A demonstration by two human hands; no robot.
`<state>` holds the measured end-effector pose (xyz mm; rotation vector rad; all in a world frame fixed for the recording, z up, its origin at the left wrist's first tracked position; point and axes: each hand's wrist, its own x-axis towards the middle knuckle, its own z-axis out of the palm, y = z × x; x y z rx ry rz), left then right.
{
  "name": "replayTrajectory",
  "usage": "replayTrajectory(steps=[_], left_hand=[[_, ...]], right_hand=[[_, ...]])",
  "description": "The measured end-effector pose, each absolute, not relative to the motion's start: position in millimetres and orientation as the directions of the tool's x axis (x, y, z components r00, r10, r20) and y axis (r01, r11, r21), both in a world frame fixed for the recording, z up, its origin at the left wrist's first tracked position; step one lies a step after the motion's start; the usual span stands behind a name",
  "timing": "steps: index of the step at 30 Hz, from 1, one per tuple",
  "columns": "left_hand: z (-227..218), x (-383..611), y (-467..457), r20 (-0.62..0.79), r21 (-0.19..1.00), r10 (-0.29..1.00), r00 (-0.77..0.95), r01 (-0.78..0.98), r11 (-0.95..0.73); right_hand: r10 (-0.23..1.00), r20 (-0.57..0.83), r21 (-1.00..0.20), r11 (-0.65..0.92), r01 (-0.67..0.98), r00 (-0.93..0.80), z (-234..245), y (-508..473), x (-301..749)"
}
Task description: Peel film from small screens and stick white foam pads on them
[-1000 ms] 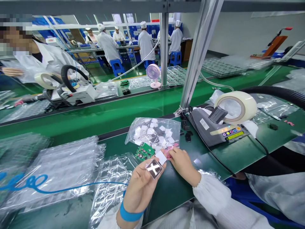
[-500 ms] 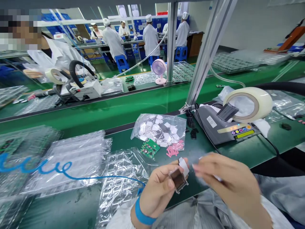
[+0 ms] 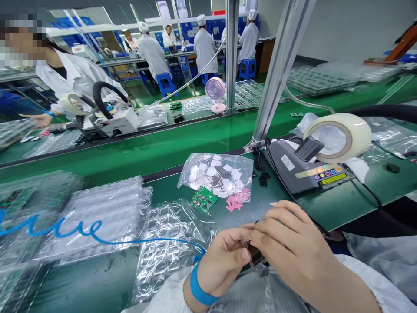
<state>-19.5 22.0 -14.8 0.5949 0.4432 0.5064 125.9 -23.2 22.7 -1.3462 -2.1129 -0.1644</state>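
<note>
Left hand (image 3: 221, 261), blue band (image 3: 198, 287) at the wrist, pinches a small clear-edged part (image 3: 250, 260) between thumb and fingers. Part sits just over the near edge of the bench (image 3: 325, 208), mostly hidden by the fingers. Right hand (image 3: 293, 248) bent over it, fingertips meeting the left's; cannot tell whether they grip anything.

Beyond the hands, by the bench's far edge: clear bag (image 3: 216, 171) of white pieces. Green circuit boards (image 3: 204, 200) at the bag's near left corner, pink pieces (image 3: 237, 201) at its near right. Black bits (image 3: 263, 179) just right of the bag, then a grey device (image 3: 286, 169) with a tape roll (image 3: 360, 134). Left of the hands, clear plastic trays (image 3: 159, 243); blue coiled cord (image 3: 140, 240) runs across them toward the wristband.
</note>
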Motion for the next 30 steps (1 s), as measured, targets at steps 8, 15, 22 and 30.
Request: replayTrajectory(steps=[8,15,22,30], left_hand=[[-16,-16,22,-0.235,0.608,0.525,0.818,-0.298,0.736],[-24,-18,23,-0.235,0.474,0.498,0.835,-0.349,0.809],[-33,-26,27,-0.101,0.323,0.432,0.896,-0.381,0.866],[-32,-15,26,-0.083,0.187,0.400,0.913,-0.380,0.906]], right_hand=[[0.758,0.553,-0.086,0.466,0.881,-0.347,22,-28,122],[0.827,0.508,-0.327,0.444,0.834,-0.241,21,-23,137],[0.999,0.022,-0.995,0.026,-0.095,0.035,-34,-22,153],[0.972,0.033,-0.769,-0.123,-0.628,-0.231,-53,-20,136]])
